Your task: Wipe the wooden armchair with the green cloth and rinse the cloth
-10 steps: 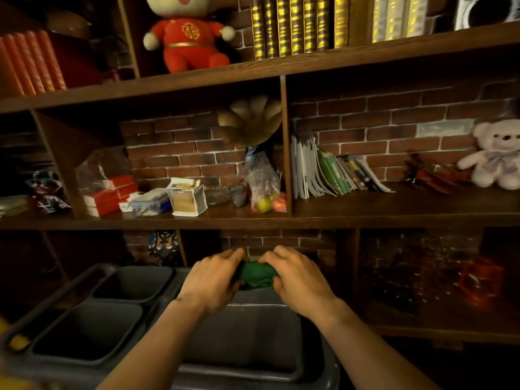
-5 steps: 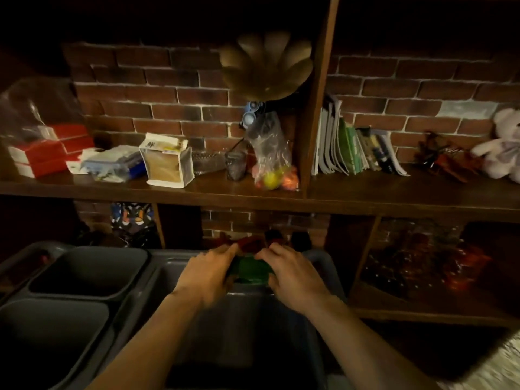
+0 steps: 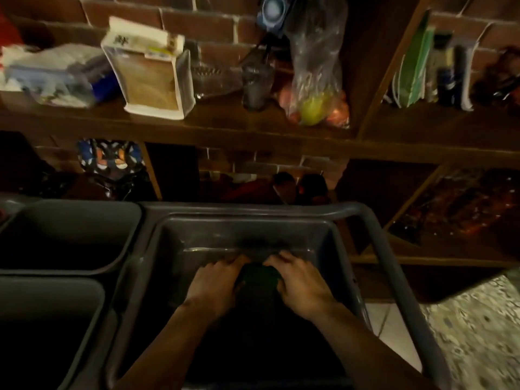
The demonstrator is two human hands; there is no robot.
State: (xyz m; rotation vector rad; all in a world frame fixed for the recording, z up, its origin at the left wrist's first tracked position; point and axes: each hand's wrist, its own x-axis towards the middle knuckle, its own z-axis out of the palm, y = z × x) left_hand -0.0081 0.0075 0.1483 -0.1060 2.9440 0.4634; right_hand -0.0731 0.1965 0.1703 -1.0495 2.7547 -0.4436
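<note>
Green cloth [image 3: 260,275] is clenched between the left hand [image 3: 215,284] and right hand [image 3: 302,282], bunched inside the grey tub [image 3: 344,249], whose far wall is seen just beyond the knuckles.

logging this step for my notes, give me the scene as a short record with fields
left hand: gripping the green cloth
right hand: gripping the same cloth
cloth state: bunched between both hands
location: inside the large grey tub, low near its far wall
water: cannot tell, tub is dark
neighbours: two smaller grey bins to the left
</note>
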